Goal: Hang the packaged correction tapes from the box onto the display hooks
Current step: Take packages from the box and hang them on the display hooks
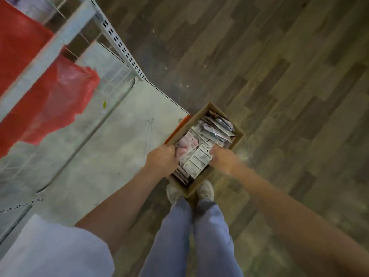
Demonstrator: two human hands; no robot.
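- The cardboard box [238, 139] is down at floor level right in front of the person's 2 shoes [205, 189], with its long axis running diagonally from the near end by the toes up toward the far right.
- Its left long side, the one with an orange strip, sits along the corner of the pale base shelf [111, 136] of the display rack.
- The box is packed with packaged correction tapes [196, 161]. They're flat cards lying loosely stacked, and most have their long sides running roughly along the box.
- There's printing on the cards, but it's way too blurry to read any brand or text.
- The left hand [161, 159] is curled over the box's left wall near the near end, gripping it.
- The right hand [220, 157] is down at the right wall with its fingers curled. I can't tell whether it's holding the wall or a pack.
- Some red plastic bags [65, 90] hang on the rack over the shelf's far left part.
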